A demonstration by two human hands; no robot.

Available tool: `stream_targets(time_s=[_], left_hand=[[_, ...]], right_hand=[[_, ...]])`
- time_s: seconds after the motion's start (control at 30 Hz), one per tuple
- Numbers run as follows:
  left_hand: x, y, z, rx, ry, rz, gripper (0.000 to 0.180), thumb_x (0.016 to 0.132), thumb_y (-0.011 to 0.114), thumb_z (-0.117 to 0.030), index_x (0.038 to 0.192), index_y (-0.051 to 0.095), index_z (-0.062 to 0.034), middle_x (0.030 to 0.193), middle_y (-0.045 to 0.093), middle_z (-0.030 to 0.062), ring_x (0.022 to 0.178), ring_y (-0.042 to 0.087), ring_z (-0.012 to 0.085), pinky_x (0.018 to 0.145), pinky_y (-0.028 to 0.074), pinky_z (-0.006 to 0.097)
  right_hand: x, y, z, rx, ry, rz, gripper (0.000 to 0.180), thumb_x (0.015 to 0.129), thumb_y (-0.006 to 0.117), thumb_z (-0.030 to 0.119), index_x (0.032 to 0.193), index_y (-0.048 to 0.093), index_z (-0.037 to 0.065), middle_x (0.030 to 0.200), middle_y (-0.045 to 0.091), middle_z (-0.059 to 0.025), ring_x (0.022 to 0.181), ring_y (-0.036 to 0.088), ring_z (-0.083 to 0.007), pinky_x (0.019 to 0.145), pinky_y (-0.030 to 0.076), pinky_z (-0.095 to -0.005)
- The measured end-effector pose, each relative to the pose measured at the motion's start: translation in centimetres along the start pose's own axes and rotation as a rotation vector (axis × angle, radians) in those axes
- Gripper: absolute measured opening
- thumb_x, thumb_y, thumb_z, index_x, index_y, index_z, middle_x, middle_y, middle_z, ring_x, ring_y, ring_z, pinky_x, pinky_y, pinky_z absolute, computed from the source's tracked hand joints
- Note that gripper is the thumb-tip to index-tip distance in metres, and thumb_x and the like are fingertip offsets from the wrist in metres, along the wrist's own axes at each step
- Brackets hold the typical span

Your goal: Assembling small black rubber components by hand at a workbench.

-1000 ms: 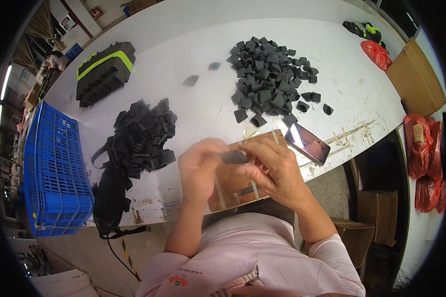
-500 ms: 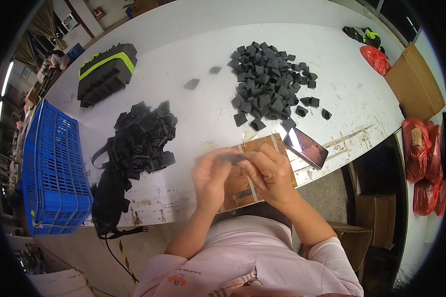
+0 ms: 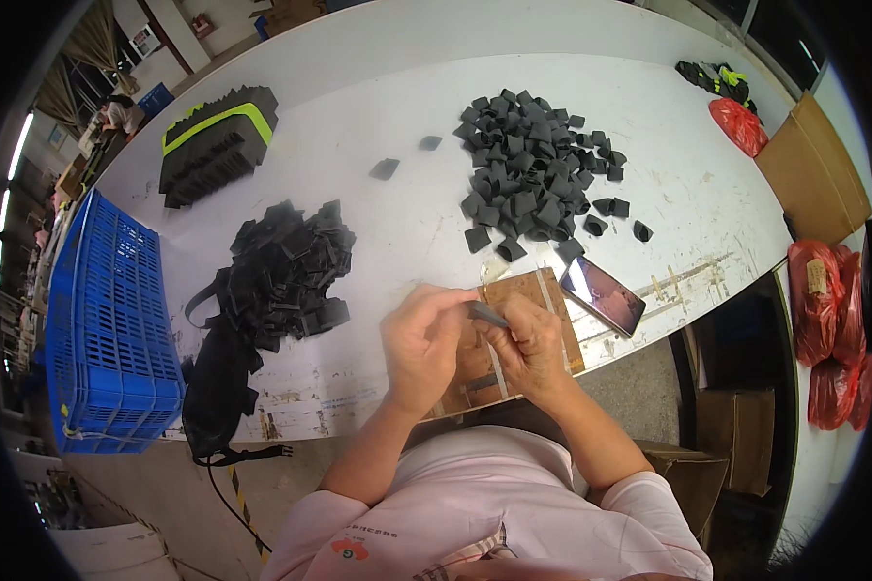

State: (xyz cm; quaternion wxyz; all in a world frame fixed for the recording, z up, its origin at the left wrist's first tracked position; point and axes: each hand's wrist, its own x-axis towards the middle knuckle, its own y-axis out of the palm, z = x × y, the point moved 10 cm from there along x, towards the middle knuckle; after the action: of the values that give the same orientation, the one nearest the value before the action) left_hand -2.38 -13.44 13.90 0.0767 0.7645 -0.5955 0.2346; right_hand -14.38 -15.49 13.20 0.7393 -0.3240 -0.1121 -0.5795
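Note:
In front of my body, both hands meet over a brown wooden board [image 3: 552,290] at the table's near edge. A small dark grey strip of material [image 3: 485,313], curved like a flattened loop, is pinched between the thumb and fingers of my right hand [image 3: 531,349]. My left hand [image 3: 419,341] reaches it from the other side, its fingertips at the strip's left end. Beyond the board lies a heap of similar small dark loops [image 3: 528,184]. To the left is a pile of black strap pieces [image 3: 291,266], partly hanging over the edge.
Right of the board lies a phone [image 3: 606,295]. A blue plastic crate [image 3: 116,339] stands at the left edge. Farther back sits a dark stack with a yellow-green band [image 3: 221,140]. Red plastic bags [image 3: 812,300] and a cardboard sheet [image 3: 814,169] are on the right.
The dark strip shows more plainly between my hands, its end now tilted down toward the right hand. My left fingers have straightened somewhat. The whole view has shifted slightly.

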Motion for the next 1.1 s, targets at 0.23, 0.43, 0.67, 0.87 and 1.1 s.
stream_targets(time_s=[0.23, 0.43, 0.67, 0.87, 1.1], left_hand=[[-0.3, -0.4, 0.5, -0.058, -0.044, 0.032, 0.01, 0.08, 0.054, 0.003, 0.09, 0.057, 0.0055, 0.078, 0.056, 0.0073, 0.066, 0.051, 0.0105, 0.061, 0.041, 0.02], [0.6, 0.1, -1.8, 0.013, 0.208, 0.012, 0.008, 0.076, 0.061, 0.001, 0.082, 0.058, 0.0038, 0.076, 0.057, 0.0083, 0.064, 0.051, 0.0138, 0.057, 0.041, 0.021], [0.5, 0.6, -1.4, 0.156, 0.195, 0.096, 0.01, 0.072, 0.064, -0.004, 0.08, 0.059, -0.0011, 0.072, 0.056, 0.0082, 0.059, 0.052, 0.0193, 0.052, 0.042, 0.026], [0.6, 0.4, -2.4, 0.08, 0.155, 0.046, 0.013, 0.077, 0.064, -0.008, 0.085, 0.061, 0.0013, 0.078, 0.057, 0.0064, 0.067, 0.051, 0.012, 0.058, 0.04, 0.021], [-0.3, -0.9, 2.8, -0.746, -0.165, -0.096, 0.012, 0.083, 0.056, -0.009, 0.09, 0.059, 0.0002, 0.085, 0.055, 0.0087, 0.078, 0.048, 0.0152, 0.074, 0.04, 0.027]], right_hand=[[0.7, 0.2, -0.1, -0.034, -0.005, 0.107, 0.013, 0.07, 0.062, 0.0, 0.067, 0.049, 0.0, 0.059, 0.047, -0.0111, 0.053, 0.05, -0.0262, 0.047, 0.039, -0.0345], [1.1, 0.3, -0.7, 0.036, 0.113, 0.193, 0.016, 0.07, 0.064, 0.004, 0.066, 0.049, 0.0, 0.06, 0.047, -0.0111, 0.054, 0.049, -0.0253, 0.048, 0.038, -0.0337], [0.3, 0.3, -0.6, 0.008, -0.034, 0.096, 0.016, 0.069, 0.066, 0.005, 0.065, 0.05, 0.001, 0.06, 0.049, -0.0102, 0.054, 0.05, -0.0254, 0.048, 0.039, -0.0341], [0.7, -0.4, 0.5, -0.071, 0.007, 0.101, 0.016, 0.069, 0.067, 0.006, 0.067, 0.051, 0.001, 0.061, 0.049, -0.0103, 0.053, 0.049, -0.0254, 0.046, 0.039, -0.0338], [1.8, -1.1, 2.7, -0.037, -0.043, 0.034, 0.011, 0.071, 0.065, 0.002, 0.074, 0.055, 0.0, 0.059, 0.047, -0.008, 0.048, 0.043, -0.0196, 0.043, 0.033, -0.029]])
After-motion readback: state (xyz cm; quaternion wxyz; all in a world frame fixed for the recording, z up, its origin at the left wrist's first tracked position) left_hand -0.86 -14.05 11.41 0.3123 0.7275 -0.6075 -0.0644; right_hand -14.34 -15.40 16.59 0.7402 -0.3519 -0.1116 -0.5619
